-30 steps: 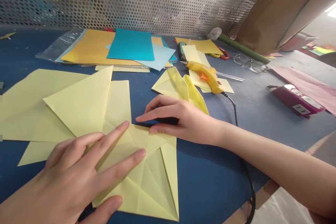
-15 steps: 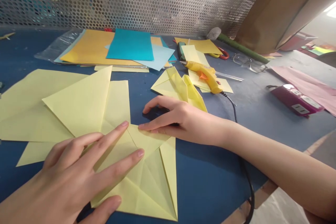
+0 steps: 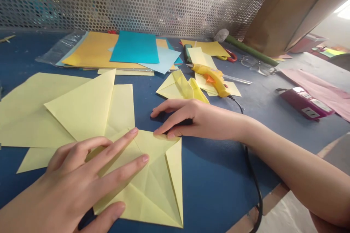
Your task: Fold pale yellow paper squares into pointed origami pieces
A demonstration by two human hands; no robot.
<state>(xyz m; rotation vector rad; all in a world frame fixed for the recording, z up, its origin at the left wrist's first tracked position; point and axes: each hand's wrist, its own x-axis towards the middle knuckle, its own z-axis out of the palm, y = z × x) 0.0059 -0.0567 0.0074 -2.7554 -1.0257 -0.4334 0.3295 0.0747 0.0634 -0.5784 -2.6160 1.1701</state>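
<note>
A pale yellow paper (image 3: pixel 153 185) with folded flaps and crossing creases lies on the blue table. My left hand (image 3: pixel 90 174) rests on its left part, fingers spread, two fingertips pressing near the top flap. My right hand (image 3: pixel 188 118) touches the paper's top edge with its fingertips, fingers apart and curved. Left of the paper lie more pale yellow sheets (image 3: pixel 32 109), one with a raised triangular fold (image 3: pixel 84 105). Just behind my right hand is a folded yellow paper piece (image 3: pixel 176 85).
A yellow glue gun (image 3: pixel 212 76) with a black cord (image 3: pixel 253 185) lies behind my right hand. Coloured sheets (image 3: pixel 133 47) are stacked at the back. Glasses (image 3: pixel 258 66), a purple power strip (image 3: pixel 304 103) and pink paper (image 3: pixel 319 87) lie right, below a cardboard box (image 3: pixel 273 11).
My right hand has slid right along the top edge of the paper, and its fingertips are now nearer the top right corner. My left hand has stayed almost in place.
</note>
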